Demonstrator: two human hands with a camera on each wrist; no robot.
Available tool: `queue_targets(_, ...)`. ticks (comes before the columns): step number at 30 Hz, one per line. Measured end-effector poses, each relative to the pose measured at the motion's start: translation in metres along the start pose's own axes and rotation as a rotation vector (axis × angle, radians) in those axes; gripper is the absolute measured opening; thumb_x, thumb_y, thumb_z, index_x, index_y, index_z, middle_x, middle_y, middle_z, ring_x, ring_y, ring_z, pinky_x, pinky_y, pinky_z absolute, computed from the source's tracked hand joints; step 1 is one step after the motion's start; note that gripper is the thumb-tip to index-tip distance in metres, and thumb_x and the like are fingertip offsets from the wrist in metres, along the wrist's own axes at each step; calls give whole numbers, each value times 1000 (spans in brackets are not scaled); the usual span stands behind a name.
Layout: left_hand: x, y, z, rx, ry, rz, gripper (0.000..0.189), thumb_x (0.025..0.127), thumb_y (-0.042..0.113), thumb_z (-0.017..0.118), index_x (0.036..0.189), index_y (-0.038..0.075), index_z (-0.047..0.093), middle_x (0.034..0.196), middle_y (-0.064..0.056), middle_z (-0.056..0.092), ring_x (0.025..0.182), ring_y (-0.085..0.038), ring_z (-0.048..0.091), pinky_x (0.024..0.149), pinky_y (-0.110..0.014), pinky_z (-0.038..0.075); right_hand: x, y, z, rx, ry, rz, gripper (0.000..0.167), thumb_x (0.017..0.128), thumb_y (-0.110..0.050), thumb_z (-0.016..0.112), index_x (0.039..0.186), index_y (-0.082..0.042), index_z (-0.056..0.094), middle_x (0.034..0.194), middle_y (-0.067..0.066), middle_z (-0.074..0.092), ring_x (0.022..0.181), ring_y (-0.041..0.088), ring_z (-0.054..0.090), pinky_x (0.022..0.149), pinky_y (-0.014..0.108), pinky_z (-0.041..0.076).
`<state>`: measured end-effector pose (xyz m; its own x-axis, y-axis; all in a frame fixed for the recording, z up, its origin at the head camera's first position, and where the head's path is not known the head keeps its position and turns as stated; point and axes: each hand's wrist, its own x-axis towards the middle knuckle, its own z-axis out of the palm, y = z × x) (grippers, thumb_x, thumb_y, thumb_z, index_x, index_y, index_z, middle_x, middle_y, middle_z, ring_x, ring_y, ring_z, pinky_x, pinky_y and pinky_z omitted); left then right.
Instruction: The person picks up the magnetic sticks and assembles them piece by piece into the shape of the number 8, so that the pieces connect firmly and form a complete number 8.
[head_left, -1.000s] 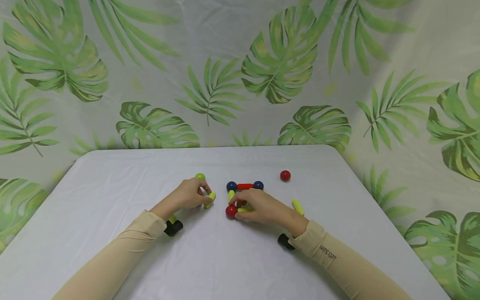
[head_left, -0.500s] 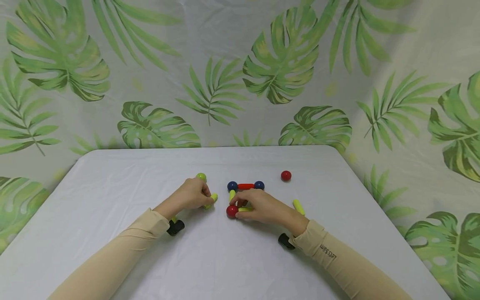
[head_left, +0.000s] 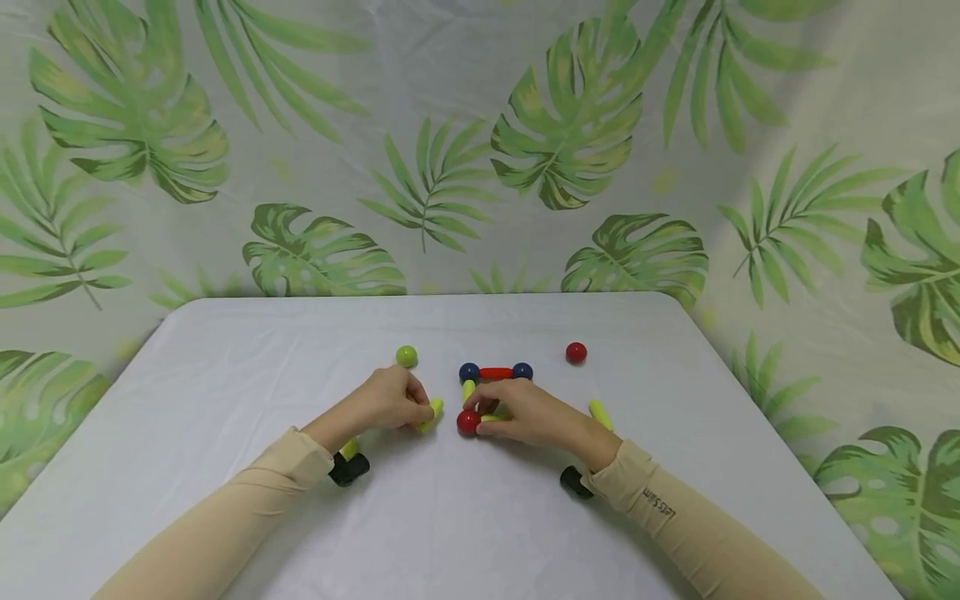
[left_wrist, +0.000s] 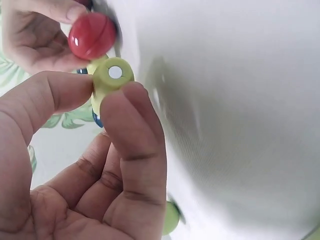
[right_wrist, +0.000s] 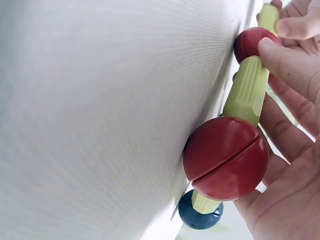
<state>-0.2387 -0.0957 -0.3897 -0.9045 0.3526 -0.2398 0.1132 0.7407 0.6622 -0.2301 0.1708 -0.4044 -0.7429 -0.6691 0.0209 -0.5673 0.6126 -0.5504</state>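
Note:
My left hand (head_left: 386, 400) pinches a yellow-green magnetic rod (head_left: 430, 416) between thumb and finger; its pale round end (left_wrist: 115, 72) faces the left wrist camera. A small gap lies between this rod and a red ball (head_left: 468, 422), which my right hand (head_left: 525, 414) grips with thumb and fingers. That ball belongs to a joined frame on the table. A yellow-green rod (head_left: 468, 391) links it to a blue ball (head_left: 469, 372), and a red rod (head_left: 496, 373) runs to another blue ball (head_left: 522, 372). A second red ball (right_wrist: 226, 158) shows in the right wrist view.
A loose green ball (head_left: 407, 357) lies beyond my left hand, and a loose red ball (head_left: 576, 353) sits at the back right. One more yellow-green rod (head_left: 601, 414) rests beside my right wrist. Black wrist devices (head_left: 349, 469) are worn on both arms.
My left hand has drawn slightly nearer to me with its rod, uncovering more of the green ball. The right hand keeps its grip on the red ball. The head view has shifted slightly.

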Motion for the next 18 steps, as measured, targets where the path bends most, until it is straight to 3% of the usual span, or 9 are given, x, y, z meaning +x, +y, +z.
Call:
queue_targets(11, -20, -2, 18, -169, -54, -15, 7, 89, 15, 78, 92, 9, 78, 76, -1, 74, 67, -11, 68, 65, -24, 54, 0, 2, 0, 6, 9, -8, 28, 97, -21, 82, 123, -18, 73, 109, -6, 76, 102, 9, 69, 97, 37, 60)
queue_targets(18, -30, 0, 31, -330, -100, -11, 9, 88, 13, 77, 93, 5, 77, 76, -1, 76, 66, -9, 71, 69, -24, 59, 1, 3, 1, 7, 8, -30, 27, 98, -22, 82, 123, -19, 73, 109, -6, 77, 102, 9, 70, 97, 37, 60)
